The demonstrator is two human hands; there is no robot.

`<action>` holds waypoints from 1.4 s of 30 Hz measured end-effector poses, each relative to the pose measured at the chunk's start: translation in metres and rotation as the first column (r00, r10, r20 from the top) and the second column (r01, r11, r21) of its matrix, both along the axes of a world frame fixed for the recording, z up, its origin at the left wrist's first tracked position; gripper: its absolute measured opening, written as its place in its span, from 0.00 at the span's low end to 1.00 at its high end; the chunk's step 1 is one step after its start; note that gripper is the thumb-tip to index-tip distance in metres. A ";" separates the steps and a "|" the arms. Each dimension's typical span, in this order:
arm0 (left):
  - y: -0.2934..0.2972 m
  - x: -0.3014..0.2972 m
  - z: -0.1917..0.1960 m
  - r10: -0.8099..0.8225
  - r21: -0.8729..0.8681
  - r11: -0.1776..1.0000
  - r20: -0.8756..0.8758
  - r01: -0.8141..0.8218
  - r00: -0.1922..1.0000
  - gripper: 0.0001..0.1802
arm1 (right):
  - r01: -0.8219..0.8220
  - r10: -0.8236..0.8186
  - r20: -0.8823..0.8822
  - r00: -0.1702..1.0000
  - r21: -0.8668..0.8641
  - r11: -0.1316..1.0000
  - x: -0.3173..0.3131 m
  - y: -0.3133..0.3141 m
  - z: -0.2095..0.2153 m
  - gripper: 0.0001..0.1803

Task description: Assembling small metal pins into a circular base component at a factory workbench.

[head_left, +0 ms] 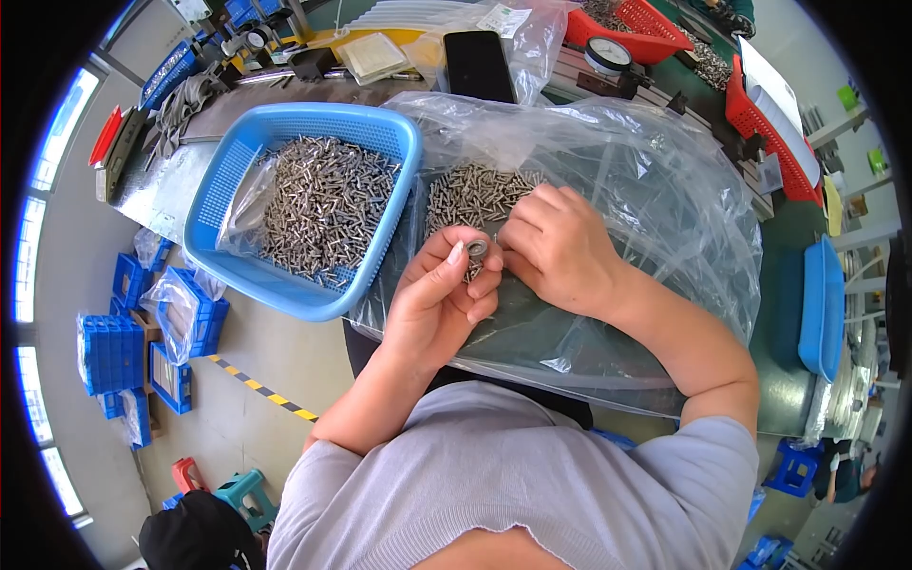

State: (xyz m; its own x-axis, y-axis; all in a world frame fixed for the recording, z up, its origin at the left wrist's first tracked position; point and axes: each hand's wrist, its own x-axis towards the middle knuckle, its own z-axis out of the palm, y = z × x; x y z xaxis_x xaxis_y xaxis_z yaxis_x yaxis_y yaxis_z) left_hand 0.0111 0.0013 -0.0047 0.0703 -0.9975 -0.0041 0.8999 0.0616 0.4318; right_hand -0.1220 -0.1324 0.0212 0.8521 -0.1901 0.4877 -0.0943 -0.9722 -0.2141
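My left hand (439,294) is closed, with a small round metal ring (477,249) pinched between thumb and fingers. A few small metal pins (472,273) show below the ring, in the curled fingers. Close by on the right, my right hand (562,249) has its fingertips pressed together beside the ring; what they hold is too small to make out. Just beyond both hands, a pile of small metal pins (475,197) lies on clear plastic sheeting (655,223). To the left stands a blue basket (309,304) holding many similar pins and a clear plastic bag (249,204).
A black phone (478,66) lies behind the pile. Farther right are a dial gauge (608,54), a red basket (655,28) of metal parts and another red basket (760,133) with papers. Blue crates (114,351) stand on the floor at left. A person's dark-covered head (195,532) shows lower left.
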 end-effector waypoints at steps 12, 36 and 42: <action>0.003 -0.003 0.000 0.005 0.011 1.000 0.016 -0.005 1.000 0.13 | -0.058 0.059 -0.041 0.997 0.021 0.998 -0.006 0.003 0.004 0.07; 0.002 -0.003 0.000 -0.023 0.049 0.999 0.068 0.020 0.997 0.12 | -0.027 0.020 0.022 1.000 0.459 0.888 -0.009 -0.003 0.020 0.04; 0.001 -0.002 0.004 -0.084 0.070 0.994 0.082 0.079 0.993 0.11 | -0.157 0.093 0.137 0.986 0.951 0.266 -0.012 0.005 0.030 0.02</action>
